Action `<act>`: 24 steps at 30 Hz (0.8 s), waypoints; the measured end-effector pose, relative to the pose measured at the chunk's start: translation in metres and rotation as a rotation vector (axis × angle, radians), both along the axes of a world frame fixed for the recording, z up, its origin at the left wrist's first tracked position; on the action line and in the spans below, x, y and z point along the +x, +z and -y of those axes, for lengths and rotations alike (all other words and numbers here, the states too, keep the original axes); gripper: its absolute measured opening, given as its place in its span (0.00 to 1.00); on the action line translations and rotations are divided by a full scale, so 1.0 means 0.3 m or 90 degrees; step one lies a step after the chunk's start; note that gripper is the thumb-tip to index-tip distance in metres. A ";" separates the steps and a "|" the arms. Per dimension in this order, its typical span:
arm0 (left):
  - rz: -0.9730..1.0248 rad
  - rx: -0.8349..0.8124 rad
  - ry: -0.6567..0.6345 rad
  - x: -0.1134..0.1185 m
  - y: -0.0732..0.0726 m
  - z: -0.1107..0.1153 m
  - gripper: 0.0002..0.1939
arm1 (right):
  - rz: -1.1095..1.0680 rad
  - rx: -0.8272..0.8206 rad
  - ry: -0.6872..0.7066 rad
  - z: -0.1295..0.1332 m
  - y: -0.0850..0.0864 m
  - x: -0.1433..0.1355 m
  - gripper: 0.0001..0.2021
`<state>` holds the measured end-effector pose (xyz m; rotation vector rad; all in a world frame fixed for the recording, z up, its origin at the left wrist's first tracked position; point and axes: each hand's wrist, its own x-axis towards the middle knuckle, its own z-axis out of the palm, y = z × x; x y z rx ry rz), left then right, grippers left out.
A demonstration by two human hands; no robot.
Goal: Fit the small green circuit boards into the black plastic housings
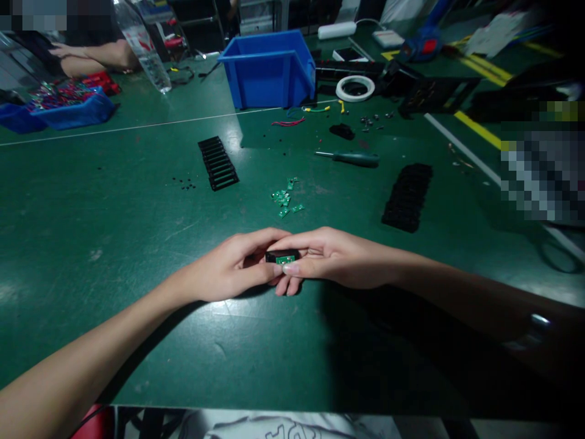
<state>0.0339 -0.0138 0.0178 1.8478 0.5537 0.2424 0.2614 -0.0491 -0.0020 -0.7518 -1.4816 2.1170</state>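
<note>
While our left hand [233, 268] and our right hand [340, 256] grip the small black housing [273, 254] together, we have both thumbs at its green board [286, 260], near the loose green boards [281, 198] on the table [159, 360].

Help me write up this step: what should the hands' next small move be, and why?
Probably a gentle thumb press by the right hand on the green board: that thumb lies at its lower edge, the board sits against the black part, and the left hand holds the part too.
</note>
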 end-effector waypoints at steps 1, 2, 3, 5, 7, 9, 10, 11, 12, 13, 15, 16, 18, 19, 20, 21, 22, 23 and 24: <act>0.000 -0.001 -0.002 0.000 -0.001 0.001 0.23 | 0.000 0.000 0.002 0.000 0.000 0.000 0.22; 0.000 -0.001 -0.002 0.000 -0.001 0.001 0.23 | 0.000 0.000 0.004 -0.001 0.001 0.000 0.22; -0.001 0.001 0.000 -0.001 -0.002 0.002 0.23 | 0.001 0.000 0.005 -0.001 0.002 -0.001 0.21; -0.006 0.009 0.007 -0.002 -0.003 0.002 0.23 | 0.003 -0.001 0.005 -0.001 0.006 -0.002 0.21; -0.011 0.016 0.011 -0.001 -0.001 0.002 0.23 | 0.008 -0.003 0.005 -0.001 0.010 -0.003 0.20; -0.013 0.012 0.007 0.000 0.002 0.000 0.23 | 0.014 -0.003 0.005 -0.001 0.014 -0.004 0.20; -0.011 0.007 0.005 0.000 0.003 -0.001 0.22 | 0.015 -0.003 0.005 -0.001 0.015 -0.005 0.20; -0.007 0.000 0.003 0.001 0.005 -0.002 0.22 | 0.016 -0.003 0.006 -0.002 0.016 -0.005 0.20; -0.001 -0.010 0.002 0.002 0.007 -0.003 0.22 | 0.015 -0.002 0.007 -0.002 0.018 -0.005 0.20; 0.003 -0.021 0.002 0.002 0.009 -0.003 0.22 | 0.014 -0.001 0.008 -0.003 0.018 -0.006 0.21; 0.008 -0.051 0.001 0.003 0.012 -0.003 0.21 | 0.016 0.002 0.012 -0.003 0.019 -0.005 0.21; 0.009 -0.069 -0.001 0.004 0.014 -0.003 0.21 | 0.017 0.003 0.013 -0.004 0.019 -0.004 0.21; 0.012 -0.104 -0.005 0.005 0.016 -0.003 0.20 | 0.015 0.002 0.016 -0.004 0.018 -0.003 0.22; 0.015 -0.120 -0.006 0.005 0.017 -0.002 0.19 | 0.011 0.002 0.017 -0.004 0.016 -0.003 0.22; 0.018 -0.134 -0.008 0.006 0.018 -0.002 0.19 | 0.008 0.000 0.018 -0.004 0.014 -0.002 0.22; 0.021 -0.146 -0.008 0.006 0.018 -0.002 0.18 | 0.004 -0.002 0.019 -0.004 0.012 -0.002 0.22; 0.024 -0.154 -0.008 0.006 0.018 -0.002 0.18 | 0.001 -0.003 0.020 -0.004 0.010 -0.002 0.22; 0.026 -0.160 -0.007 0.007 0.018 -0.003 0.17 | -0.001 -0.004 0.021 -0.004 0.009 -0.002 0.23; 0.026 -0.163 -0.006 0.007 0.018 -0.003 0.17 | -0.002 -0.005 0.021 -0.004 0.008 -0.003 0.23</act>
